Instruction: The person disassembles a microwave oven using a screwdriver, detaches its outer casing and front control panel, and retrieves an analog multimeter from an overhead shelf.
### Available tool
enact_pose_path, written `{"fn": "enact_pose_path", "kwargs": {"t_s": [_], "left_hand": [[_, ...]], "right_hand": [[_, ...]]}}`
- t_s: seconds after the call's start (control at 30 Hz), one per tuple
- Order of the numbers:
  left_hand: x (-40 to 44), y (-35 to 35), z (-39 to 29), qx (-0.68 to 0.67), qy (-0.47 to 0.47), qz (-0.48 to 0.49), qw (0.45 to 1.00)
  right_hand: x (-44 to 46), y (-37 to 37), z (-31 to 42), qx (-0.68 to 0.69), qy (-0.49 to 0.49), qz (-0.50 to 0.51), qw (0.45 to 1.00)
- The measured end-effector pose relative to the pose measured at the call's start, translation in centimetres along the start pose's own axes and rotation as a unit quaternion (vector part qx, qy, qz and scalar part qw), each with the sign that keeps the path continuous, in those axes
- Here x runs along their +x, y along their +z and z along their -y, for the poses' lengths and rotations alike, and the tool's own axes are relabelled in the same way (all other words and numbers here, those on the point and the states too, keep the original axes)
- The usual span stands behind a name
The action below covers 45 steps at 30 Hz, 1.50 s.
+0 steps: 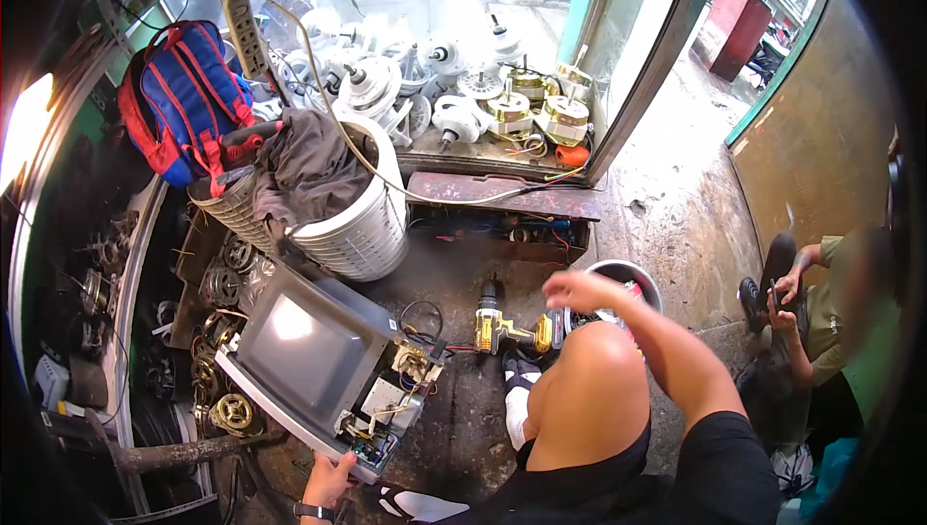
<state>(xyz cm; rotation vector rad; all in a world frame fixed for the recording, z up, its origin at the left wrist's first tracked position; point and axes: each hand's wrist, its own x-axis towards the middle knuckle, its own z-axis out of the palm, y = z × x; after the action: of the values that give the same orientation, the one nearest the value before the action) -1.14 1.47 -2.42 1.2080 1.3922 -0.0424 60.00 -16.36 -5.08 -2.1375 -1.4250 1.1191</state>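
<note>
A grey appliance [314, 332] with its side open, showing wires and a circuit board, lies tilted on the dark floor. My left hand [330, 479], with a black watch at the wrist, grips its lower corner near the board. Above my bent knee, my right hand [572, 290] is held out, its fingers apart and nothing visible in them. Just below and left of that hand, a yellow and black cordless drill [491, 329] stands on the floor. Beside my right forearm is a round metal basin [649, 277] with small items in it, partly hidden by my arm.
A white basket [352, 245] holding dark cloth stands behind the appliance, with a blue and red backpack [188, 95] beside it. An open metal toolbox [579, 235] lies below a display of motors [565, 119]. At the right, another person [826, 312] sits holding a phone.
</note>
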Motion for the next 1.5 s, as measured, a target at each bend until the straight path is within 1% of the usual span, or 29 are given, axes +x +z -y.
{"fn": "enact_pose_path", "kwargs": {"t_s": [0.07, 0.13, 0.2, 0.23, 0.27, 0.33, 0.37, 0.4, 0.5, 0.53, 0.6, 0.63, 0.67, 0.73, 0.77, 0.87, 0.9, 0.93, 1.0, 1.07, 1.1, 1.13, 1.27, 1.3, 1.33, 1.4, 1.47, 1.5], "left_hand": [[0.0, -0.1, 0.1, 0.0, -0.012, -0.001, 1.0], [0.4, -0.3, 0.8, -0.004, -0.022, -0.005, 1.0], [0.4, -0.6, 1.4, 0.003, -0.022, -0.003, 1.0], [0.5, -0.6, 1.5, 0.009, -0.024, 0.003, 1.0], [0.4, -0.6, 1.6, 0.011, -0.021, 0.004, 1.0], [0.3, -0.7, 1.4, 0.033, -0.07, -0.002, 0.997], [0.0, -0.5, 1.3, 0.035, -0.053, -0.012, 0.998], [-0.9, 0.2, -0.4, 0.028, -0.029, -0.018, 0.999], [-0.6, -0.4, 0.6, 0.025, -0.037, -0.014, 0.999], [0.2, -1.0, 1.4, 0.042, -0.039, 0.002, 0.998], [1.1, -1.5, 2.3, 0.065, -0.039, 0.032, 0.997], [1.2, -1.7, 2.3, 0.058, -0.044, 0.025, 0.997], [1.3, -1.6, 1.7, 0.052, -0.047, 0.018, 0.997], [0.3, -0.9, 0.2, 0.05, -0.043, 0.01, 0.998], [-0.2, -0.6, -0.7, 0.07, -0.063, 0.004, 0.996], [0.8, -1.4, 1.2, 0.08, -0.08, 0.011, 0.994], [-0.6, -0.3, -1.3, 0.059, -0.052, 0.021, 0.997], [-0.8, 0.1, -2.2, 0.06, -0.054, 0.017, 0.997], [-1.1, 0.2, -2.4, 0.078, -0.064, 0.008, 0.995], [-0.6, -0.2, -1.2, 0.07, -0.074, 0.004, 0.995], [-0.3, -0.4, -0.9, 0.072, -0.07, -0.001, 0.995], [-0.4, -0.2, -0.8, 0.072, -0.068, -0.005, 0.995], [0.1, -0.6, 1.1, 0.046, -0.04, -0.016, 0.998], [-0.7, 0.2, -0.3, 0.022, -0.016, -0.022, 0.999], [-0.4, 0.0, -0.2, 0.019, -0.02, -0.023, 0.999], [0.6, -0.9, 0.4, 0.022, -0.065, 0.01, 0.998], [1.2, -1.4, 1.1, 0.023, -0.061, 0.005, 0.998], [1.4, -1.7, 1.2, 0.027, -0.075, 0.007, 0.997]], "right_hand": [[1.4, 7.3, -5.9, -0.097, 0.006, -0.002, 0.995], [1.9, 11.8, -8.2, -0.234, -0.077, -0.062, 0.967], [2.9, 13.4, -6.8, -0.289, -0.057, -0.071, 0.953], [3.3, 14.3, -6.2, -0.312, -0.048, -0.109, 0.943], [3.8, 14.8, -5.6, -0.312, -0.041, -0.111, 0.943], [4.6, 15.4, -5.0, -0.313, -0.032, -0.087, 0.945], [4.7, 15.2, -4.9, -0.311, -0.039, -0.083, 0.946], [4.8, 14.4, -4.8, -0.305, -0.049, -0.054, 0.95], [6.0, 12.1, -5.0, -0.285, -0.043, -0.089, 0.953], [6.9, 10.6, -5.6, -0.275, -0.04, -0.107, 0.955], [7.4, 7.6, -5.5, -0.238, -0.035, -0.191, 0.952], [7.4, 5.9, -5.6, -0.224, -0.038, -0.222, 0.948], [7.5, 4.9, -6.6, -0.197, -0.044, -0.285, 0.937], [6.4, 2.9, -7.9, -0.166, -0.011, -0.369, 0.914], [5.6, 2.1, -8.1, -0.161, -0.008, -0.373, 0.914], [4.6, 1.0, -9.0, -0.175, -0.012, -0.354, 0.919], [5.8, 1.5, -9.8, -0.187, -0.035, -0.344, 0.919], [6.8, 1.9, -10.0, -0.2, -0.06, -0.333, 0.92], [9.0, 2.4, -8.9, -0.201, -0.073, -0.338, 0.917], [10.1, 1.6, -6.4, -0.221, -0.029, -0.375, 0.9], [10.9, 1.1, -6.2, -0.215, 0.01, -0.332, 0.918], [11.2, 0.0, -5.9, -0.25, 0.028, -0.291, 0.923], [11.0, -1.8, -6.8, -0.281, -0.016, -0.302, 0.911], [10.9, -2.2, -6.7, -0.281, -0.015, -0.294, 0.913], [10.9, -2.5, -6.6, -0.281, -0.013, -0.286, 0.916], [11.0, -2.4, -6.6, -0.263, 0.001, -0.274, 0.925], [10.6, -1.7, -6.8, -0.221, -0.03, -0.309, 0.924], [10.3, -1.4, -7.2, -0.223, -0.028, -0.307, 0.925]]}}
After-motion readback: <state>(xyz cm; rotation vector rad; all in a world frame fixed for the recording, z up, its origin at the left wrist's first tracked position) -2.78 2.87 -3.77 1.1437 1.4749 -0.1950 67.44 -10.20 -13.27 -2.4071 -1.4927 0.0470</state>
